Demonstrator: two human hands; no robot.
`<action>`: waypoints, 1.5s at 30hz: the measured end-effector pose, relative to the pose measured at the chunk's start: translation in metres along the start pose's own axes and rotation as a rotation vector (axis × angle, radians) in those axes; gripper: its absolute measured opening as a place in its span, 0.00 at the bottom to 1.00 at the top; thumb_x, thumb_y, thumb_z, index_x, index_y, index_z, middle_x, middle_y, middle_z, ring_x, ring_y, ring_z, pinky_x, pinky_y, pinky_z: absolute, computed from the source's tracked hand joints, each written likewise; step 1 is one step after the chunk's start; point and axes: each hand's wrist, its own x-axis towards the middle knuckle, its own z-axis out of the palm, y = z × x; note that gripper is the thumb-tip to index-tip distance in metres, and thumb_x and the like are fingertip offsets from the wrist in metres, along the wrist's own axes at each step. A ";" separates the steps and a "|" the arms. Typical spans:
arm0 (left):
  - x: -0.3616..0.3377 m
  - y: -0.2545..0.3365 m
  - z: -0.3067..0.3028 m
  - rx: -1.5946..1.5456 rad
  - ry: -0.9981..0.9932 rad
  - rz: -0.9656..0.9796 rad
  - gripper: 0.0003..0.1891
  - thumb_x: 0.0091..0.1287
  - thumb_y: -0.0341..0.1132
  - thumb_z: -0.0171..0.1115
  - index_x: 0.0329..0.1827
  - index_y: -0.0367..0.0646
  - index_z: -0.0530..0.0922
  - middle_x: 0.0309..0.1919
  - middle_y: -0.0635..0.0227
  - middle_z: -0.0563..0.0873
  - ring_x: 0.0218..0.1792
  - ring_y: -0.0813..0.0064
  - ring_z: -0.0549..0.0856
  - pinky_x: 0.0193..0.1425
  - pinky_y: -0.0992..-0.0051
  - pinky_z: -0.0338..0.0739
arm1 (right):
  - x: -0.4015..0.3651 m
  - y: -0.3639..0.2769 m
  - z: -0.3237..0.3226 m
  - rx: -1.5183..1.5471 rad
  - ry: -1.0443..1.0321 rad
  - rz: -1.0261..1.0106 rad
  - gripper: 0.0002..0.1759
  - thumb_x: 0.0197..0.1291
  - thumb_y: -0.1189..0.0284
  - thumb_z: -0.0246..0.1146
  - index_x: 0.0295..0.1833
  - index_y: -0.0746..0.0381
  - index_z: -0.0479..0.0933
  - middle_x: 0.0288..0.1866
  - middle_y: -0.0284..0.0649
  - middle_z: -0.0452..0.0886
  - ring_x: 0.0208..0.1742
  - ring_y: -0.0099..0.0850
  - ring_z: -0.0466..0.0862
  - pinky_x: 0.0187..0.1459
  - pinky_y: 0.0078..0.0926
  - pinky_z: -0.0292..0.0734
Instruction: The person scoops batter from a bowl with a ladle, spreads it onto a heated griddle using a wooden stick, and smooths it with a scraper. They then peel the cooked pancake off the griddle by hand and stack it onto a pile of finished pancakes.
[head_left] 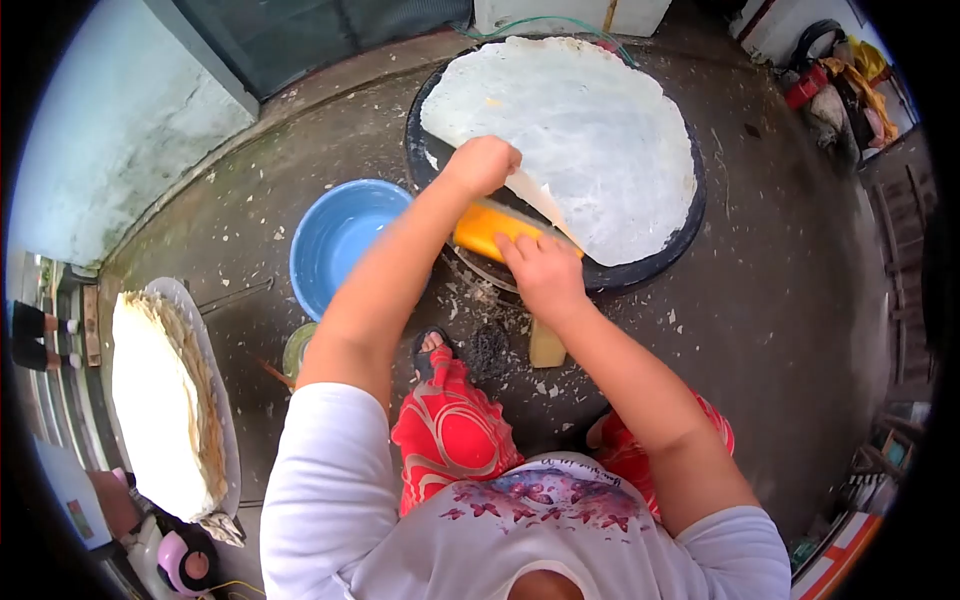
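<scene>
A wide, thin white flatbread covers most of a round black griddle. My left hand is closed in a pinch at the flatbread's near left edge, where a strip of it is raised and folded back, baring the dark surface beneath. Just below, my right hand grips a yellow-orange scraper with a flat, oblong body. The scraper lies across the griddle's near rim, close to the folded edge. My left forearm passes over part of the blue basin.
A tall stack of flatbreads rests on a tray at the left. Between basin and stack stands a small greenish container. A wooden block sits near my feet, and white flakes litter the floor. Bags and cloths lie far right.
</scene>
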 end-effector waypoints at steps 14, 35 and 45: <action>0.051 0.026 -0.038 0.044 0.015 0.158 0.05 0.49 0.26 0.56 0.29 0.42 0.79 0.29 0.58 0.82 0.34 0.57 0.81 0.38 0.66 0.75 | 0.035 0.028 0.016 -0.190 -0.066 0.293 0.08 0.46 0.71 0.55 0.35 0.56 0.73 0.27 0.33 0.73 0.30 0.30 0.76 0.29 0.27 0.71; -0.025 0.096 0.035 0.317 -0.145 0.193 0.13 0.46 0.36 0.66 0.36 0.45 0.81 0.37 0.68 0.81 0.46 0.66 0.76 0.54 0.58 0.62 | -0.094 0.113 -0.074 -0.003 -0.100 0.041 0.15 0.44 0.75 0.56 0.41 0.61 0.74 0.36 0.37 0.77 0.37 0.31 0.78 0.36 0.29 0.72; 0.107 0.079 -0.048 0.071 0.315 0.085 0.07 0.50 0.34 0.63 0.29 0.42 0.81 0.27 0.57 0.81 0.31 0.57 0.80 0.36 0.64 0.74 | -0.031 0.167 -0.006 -0.015 0.089 0.186 0.09 0.44 0.74 0.54 0.35 0.60 0.72 0.29 0.38 0.75 0.32 0.35 0.77 0.33 0.31 0.73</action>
